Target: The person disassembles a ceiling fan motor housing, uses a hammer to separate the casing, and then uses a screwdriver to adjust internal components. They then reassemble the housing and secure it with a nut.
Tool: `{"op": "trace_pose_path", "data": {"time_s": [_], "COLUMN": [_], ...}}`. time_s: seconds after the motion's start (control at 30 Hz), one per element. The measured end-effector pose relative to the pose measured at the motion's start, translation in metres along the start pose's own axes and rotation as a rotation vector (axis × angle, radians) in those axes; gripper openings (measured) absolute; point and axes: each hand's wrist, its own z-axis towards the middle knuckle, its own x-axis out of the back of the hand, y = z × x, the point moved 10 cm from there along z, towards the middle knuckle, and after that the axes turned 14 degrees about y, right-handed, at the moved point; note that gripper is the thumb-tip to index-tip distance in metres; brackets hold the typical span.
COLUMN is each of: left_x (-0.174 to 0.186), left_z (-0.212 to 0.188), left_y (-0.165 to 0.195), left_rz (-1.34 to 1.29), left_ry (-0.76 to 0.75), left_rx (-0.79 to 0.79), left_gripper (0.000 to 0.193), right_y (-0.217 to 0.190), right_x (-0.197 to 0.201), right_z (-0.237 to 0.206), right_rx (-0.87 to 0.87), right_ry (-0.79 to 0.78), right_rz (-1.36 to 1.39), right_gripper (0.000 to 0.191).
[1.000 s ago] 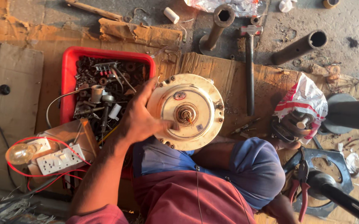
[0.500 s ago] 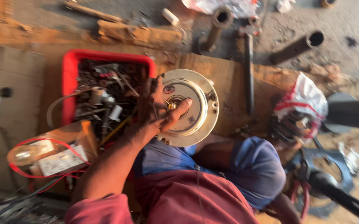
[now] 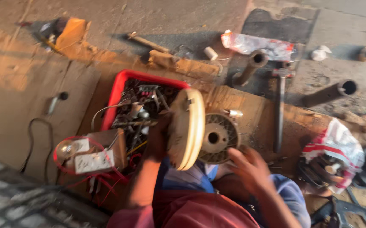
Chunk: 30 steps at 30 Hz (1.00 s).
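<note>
My left hand [image 3: 159, 141] grips a cream round motor housing cover [image 3: 188, 128], tilted up on its edge and seen nearly side-on. Beside it, to the right, a second round part with a ribbed rim and a centre hole [image 3: 215, 138] lies exposed over my lap. My right hand [image 3: 250, 169] hovers just below and right of that ribbed part with fingers spread, holding nothing. The picture is blurred by motion.
A red tray [image 3: 121, 90] full of small metal parts sits left of the cover. A test lamp and socket board with red wire [image 3: 88, 158] lie at lower left. Metal pipes [image 3: 250, 67], a long wrench [image 3: 279, 114] and a bagged motor [image 3: 333, 158] lie around on cardboard.
The cream cover, earlier held flat facing up, has been swung up onto its edge by my left hand, uncovering the ribbed part. My right hand has come into view beneath it.
</note>
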Motion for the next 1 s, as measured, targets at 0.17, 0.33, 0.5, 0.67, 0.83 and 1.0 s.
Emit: {"op": "trace_pose_path", "data": {"time_s": [0.17, 0.33, 0.5, 0.67, 0.83, 1.0], "left_x": [0.065, 0.077, 0.049, 0.006, -0.059, -0.094], "left_z": [-0.009, 0.003, 0.025, 0.026, 0.023, 0.027], "left_y": [0.000, -0.012, -0.029, -0.035, -0.058, -0.099], "left_rz": [0.051, 0.263, 0.559, 1.046, 1.406, 1.195], "left_ry": [0.219, 0.301, 0.295, 0.261, 0.119, 0.114], "left_rx": [-0.053, -0.010, 0.006, -0.102, -0.178, -0.004], "left_gripper": [0.044, 0.044, 0.044, 0.044, 0.044, 0.053], "right_y": [-0.009, -0.069, -0.161, -0.252, -0.303, -0.297], "right_x": [-0.039, 0.115, 0.296, 0.357, 0.352, 0.342], "right_z": [0.041, 0.016, -0.024, -0.013, 0.128, 0.227], "right_rx": [0.261, 0.096, 0.460, 0.829, 0.549, 0.408], "right_ry": [-0.158, -0.018, 0.342, 0.426, 0.305, 0.405], "right_rz": [0.045, 0.046, 0.526, 0.591, 1.244, 0.996], "right_gripper": [0.038, 0.042, 0.029, 0.024, 0.025, 0.024]}}
